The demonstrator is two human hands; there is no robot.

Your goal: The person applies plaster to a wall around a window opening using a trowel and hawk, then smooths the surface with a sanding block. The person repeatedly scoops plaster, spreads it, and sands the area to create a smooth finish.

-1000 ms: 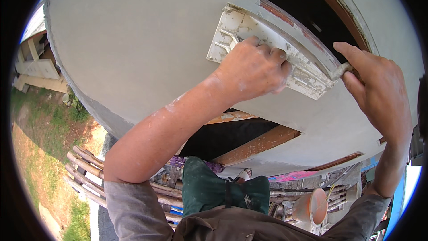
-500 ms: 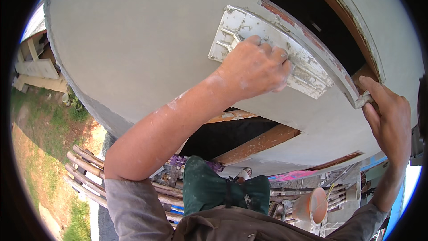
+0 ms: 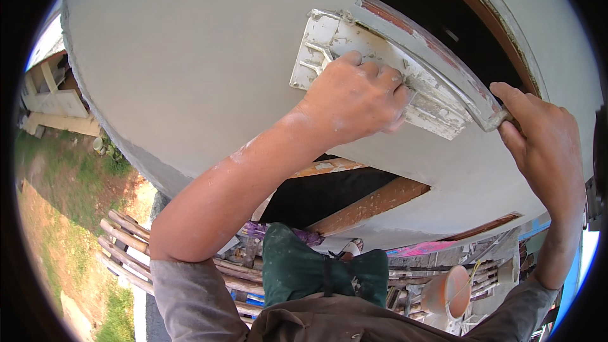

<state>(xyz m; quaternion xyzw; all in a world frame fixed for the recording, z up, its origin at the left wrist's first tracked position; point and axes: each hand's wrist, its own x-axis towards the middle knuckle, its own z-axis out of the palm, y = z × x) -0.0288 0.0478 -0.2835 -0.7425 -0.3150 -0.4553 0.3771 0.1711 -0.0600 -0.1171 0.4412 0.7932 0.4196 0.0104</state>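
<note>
Left hand: the person's left hand (image 3: 358, 98) is curled into a fist around the handle of the white plastering float (image 3: 361, 41).
Plastering float: smeared with grey residue, it sits just beside the lower edge of the upper window opening (image 3: 437, 16); whether it touches the wall (image 3: 190, 57) cannot be told.
Right hand: the right hand (image 3: 548, 145) pinches the grip of a steel trowel (image 3: 489, 123) between thumb and forefinger; its other fingers are mostly hidden.
Trowel blade: it runs along the float's upper-right long edge.
Lower opening: a slanting brown board (image 3: 373, 206) borders it, near the wall's bottom edge.
Below: wooden poles (image 3: 130, 234) and an orange bucket (image 3: 437, 291) flank the green shorts (image 3: 294, 266).
</note>
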